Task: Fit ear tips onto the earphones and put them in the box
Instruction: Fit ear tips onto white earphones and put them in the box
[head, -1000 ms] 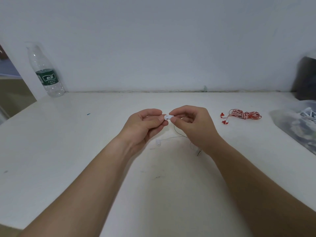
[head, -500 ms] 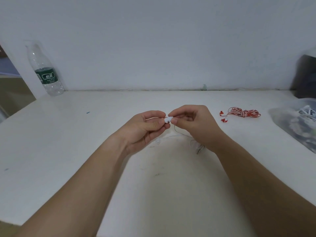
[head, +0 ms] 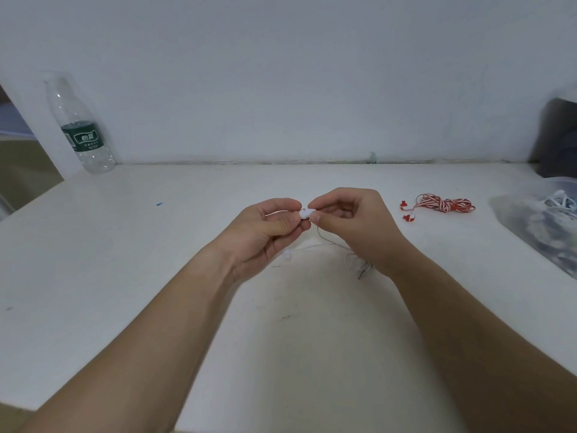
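Both hands meet above the middle of the white table (head: 156, 276). My left hand (head: 265, 232) and my right hand (head: 352, 220) pinch a small white earbud with its ear tip (head: 305, 213) between their fingertips. Which hand has the tip and which the bud I cannot tell. Its thin white cable (head: 324, 242) hangs down to the table. The second white earbud (head: 286, 256) lies below my left hand, and the metal plug (head: 363, 271) lies by my right wrist. No box is in view.
A coiled red-and-white earphone set (head: 443, 204) lies to the right of my hands. A clear plastic bag of white earphones (head: 543, 220) sits at the right edge, below a dark object (head: 559, 139). A plastic water bottle (head: 82, 129) stands at the back left against the wall.
Both hands stay joined on the earbud and have shifted only slightly; the fingertips work at the ear tip.
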A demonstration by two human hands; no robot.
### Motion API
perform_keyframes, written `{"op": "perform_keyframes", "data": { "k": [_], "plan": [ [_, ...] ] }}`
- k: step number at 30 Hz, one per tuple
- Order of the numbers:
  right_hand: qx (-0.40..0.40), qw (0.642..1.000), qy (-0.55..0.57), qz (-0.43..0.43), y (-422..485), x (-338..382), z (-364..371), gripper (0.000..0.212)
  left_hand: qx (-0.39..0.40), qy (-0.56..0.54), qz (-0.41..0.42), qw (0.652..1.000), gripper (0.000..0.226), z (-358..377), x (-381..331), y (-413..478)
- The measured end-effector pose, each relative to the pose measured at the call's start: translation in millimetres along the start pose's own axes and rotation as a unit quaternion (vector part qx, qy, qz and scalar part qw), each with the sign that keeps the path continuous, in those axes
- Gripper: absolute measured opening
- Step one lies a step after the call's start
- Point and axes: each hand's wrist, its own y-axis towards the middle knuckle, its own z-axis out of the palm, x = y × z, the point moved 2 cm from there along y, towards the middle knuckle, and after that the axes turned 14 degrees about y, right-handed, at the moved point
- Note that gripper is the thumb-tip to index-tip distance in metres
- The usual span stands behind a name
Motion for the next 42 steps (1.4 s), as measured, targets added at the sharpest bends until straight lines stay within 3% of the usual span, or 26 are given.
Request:
{"op": "perform_keyframes", "data": {
  "k": [8, 11, 13, 15, 18, 21, 25, 30, 35, 37, 39, 42],
  "plan": [
    [0.03, 0.999, -0.016, -0.003, 0.0, 3.7, -0.3, 0.01, 0.006, -0.007, -0.005, 1.0, 0.02, 0.4, -0.3, -0.7],
    [0.013, 1.0, -0.023, 0.009, 0.0, 3.0, -1.3, 0.009, -0.01, 0.114, 0.026, 0.993, 0.014, -2.9, -4.4, -1.4],
    [-0.016, 0.999, -0.027, 0.016, 0.9, 3.1, -3.3, 0.007, -0.062, 0.315, 0.082, 0.943, 0.005, -7.9, -8.0, -1.9],
    [-0.05, 0.998, -0.039, 0.028, 1.9, 3.2, -7.7, 0.007, -0.101, 0.476, 0.139, 0.862, 0.006, -11.7, -9.1, -1.6],
    [-0.077, 0.99, -0.099, 0.068, 2.7, 0.4, -18.0, 0.012, -0.066, 0.59, 0.102, 0.798, 0.015, -11.9, -3.3, -2.0],
    [-0.052, 0.98, -0.152, 0.116, 0.7, -3.3, -24.3, 0.019, -0.032, 0.669, 0.071, 0.739, 0.019, -12.1, 2.3, -0.6],
    [-0.043, 0.964, -0.236, 0.118, -4.3, 4.2, -28.2, 0.012, -0.027, 0.664, 0.099, 0.741, 0.01, -5.5, 3.9, 0.8],
    [-0.064, 0.952, -0.267, 0.132, -7.7, 28.1, -39.5, 0.009, -0.059, 0.572, 0.121, 0.809, 0.008, 21.7, 12.0, -1.6],
    [-0.067, 0.914, -0.348, 0.199, -32.8, 33.0, -57.5, 0.01, -0.055, 0.556, 0.103, 0.823, 0.021, 50.1, 21.8, -4.1],
    [-0.069, 0.9, -0.367, 0.227, -46.9, 32.8, -63.3, 0.009, -0.011, 0.574, 0.092, 0.814, 0.039, 65.4, 21.7, -8.4],
    [-0.078, 0.897, -0.362, 0.24, -59.6, 32.9, -67.1, 0.008, 0.016, 0.618, 0.099, 0.78, 0.048, 82.5, 24.6, -14.3],
    [-0.091, 0.902, -0.341, 0.247, -75.5, 39.2, -69.3, 0.01, -0.001, 0.668, 0.147, 0.73, 0.036, 107.8, 33.8, -21.0]
  ]
}}
